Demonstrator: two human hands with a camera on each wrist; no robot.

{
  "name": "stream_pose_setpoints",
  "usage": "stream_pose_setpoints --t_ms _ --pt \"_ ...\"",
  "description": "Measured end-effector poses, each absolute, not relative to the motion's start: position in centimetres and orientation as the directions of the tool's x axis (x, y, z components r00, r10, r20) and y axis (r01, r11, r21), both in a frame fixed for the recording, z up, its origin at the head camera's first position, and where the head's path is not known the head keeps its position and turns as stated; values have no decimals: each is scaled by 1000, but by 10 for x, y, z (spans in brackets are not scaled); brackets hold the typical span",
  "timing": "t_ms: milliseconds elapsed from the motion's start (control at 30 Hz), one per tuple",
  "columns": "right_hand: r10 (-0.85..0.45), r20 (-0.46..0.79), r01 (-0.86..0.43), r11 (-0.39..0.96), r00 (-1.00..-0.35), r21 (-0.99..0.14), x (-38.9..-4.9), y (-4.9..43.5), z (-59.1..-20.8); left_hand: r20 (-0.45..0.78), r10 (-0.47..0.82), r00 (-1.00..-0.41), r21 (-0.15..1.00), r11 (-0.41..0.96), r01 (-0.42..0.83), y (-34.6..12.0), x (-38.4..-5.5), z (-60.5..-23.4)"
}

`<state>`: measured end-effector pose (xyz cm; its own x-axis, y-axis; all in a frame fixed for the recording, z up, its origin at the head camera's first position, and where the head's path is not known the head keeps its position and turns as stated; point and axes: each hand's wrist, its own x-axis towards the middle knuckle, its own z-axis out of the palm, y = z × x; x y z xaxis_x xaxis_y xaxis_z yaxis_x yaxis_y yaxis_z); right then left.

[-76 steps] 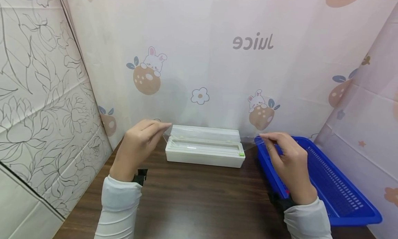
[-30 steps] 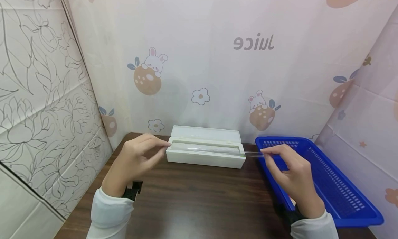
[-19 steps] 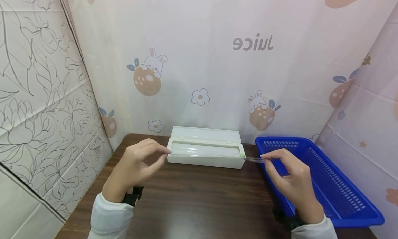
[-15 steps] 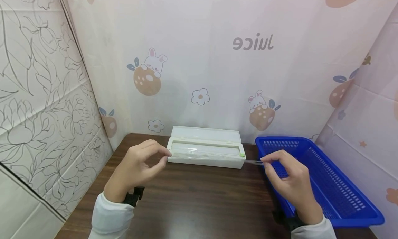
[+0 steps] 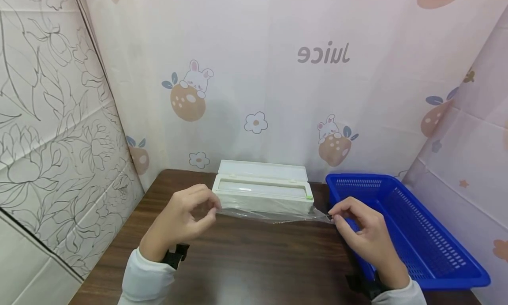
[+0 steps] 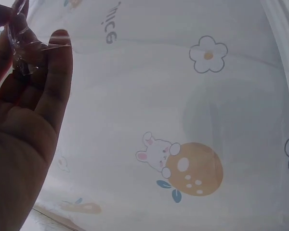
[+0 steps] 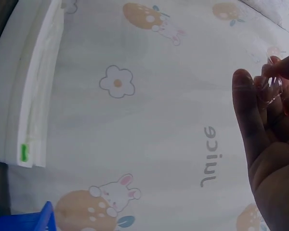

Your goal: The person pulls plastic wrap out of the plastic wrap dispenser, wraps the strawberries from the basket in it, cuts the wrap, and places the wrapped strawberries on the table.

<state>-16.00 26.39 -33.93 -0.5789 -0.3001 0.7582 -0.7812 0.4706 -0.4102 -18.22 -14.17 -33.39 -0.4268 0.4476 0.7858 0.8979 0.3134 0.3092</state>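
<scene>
A clear sheet of plastic wrap (image 5: 270, 216) stretches between the two hands in the head view, crossing in front of a white wrap dispenser box (image 5: 262, 203). The left hand (image 5: 180, 221) pinches its left end between thumb and fingers; in the left wrist view crumpled plastic shows at those fingers (image 6: 60, 53). The right hand (image 5: 367, 234) pinches the other end beside the blue basket. Glossy film also catches light at the fingertips in the right wrist view. The box's lid (image 5: 262, 169) stands raised at the back, and a small green slider (image 5: 308, 197) sits at the box's right end.
A blue plastic basket (image 5: 436, 252) stands on the right, partly behind the right forearm. The dark wooden table (image 5: 254, 261) runs up to a patterned curtain (image 5: 270, 84) behind the box. Another curtain (image 5: 55, 119) hangs along the left side.
Both hands have come down and toward the person, bringing the plastic wrap from above the box to in front of it. The box and basket have stayed in place.
</scene>
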Motion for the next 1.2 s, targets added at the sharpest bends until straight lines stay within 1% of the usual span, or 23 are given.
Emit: stream_pose_setpoints --t_ms 100,167,233,367,500,633,733,800,900,1033,1200 --pt "-318 703 -749 472 -636 -464 -158 266 -342 767 458 -449 337 308 890 -142 -183 -338" --pt "-335 680 -743 461 -652 -486 -157 267 -345 748 471 -467 357 308 882 -142 -183 -340" --pt "-352 669 -744 452 -655 -492 -157 267 -348 724 486 -490 379 313 871 -142 -184 -343" --pt "-376 660 -751 449 -650 -484 -158 266 -352 687 513 -514 407 314 857 -142 -185 -348" --pt "-390 626 -732 459 -675 -504 -159 267 -357 648 538 -539 449 301 841 -141 -187 -353" --pt "-435 557 -706 467 -708 -532 -160 268 -368 537 595 -598 523 321 789 -142 -186 -361" --pt "-477 525 -709 450 -705 -543 -161 270 -378 440 627 -643 566 363 741 -143 -185 -367" --pt "-496 527 -722 424 -690 -547 -162 272 -383 405 632 -661 581 381 720 -144 -185 -370" --pt "-506 538 -736 395 -674 -550 -164 272 -389 386 631 -673 594 389 705 -145 -187 -375" --pt "-514 530 -735 399 -675 -549 -166 270 -396 350 662 -662 617 369 695 -145 -191 -382" --pt "-562 427 -689 417 -708 -593 -166 266 -410 183 697 -693 686 415 598 -144 -192 -397"
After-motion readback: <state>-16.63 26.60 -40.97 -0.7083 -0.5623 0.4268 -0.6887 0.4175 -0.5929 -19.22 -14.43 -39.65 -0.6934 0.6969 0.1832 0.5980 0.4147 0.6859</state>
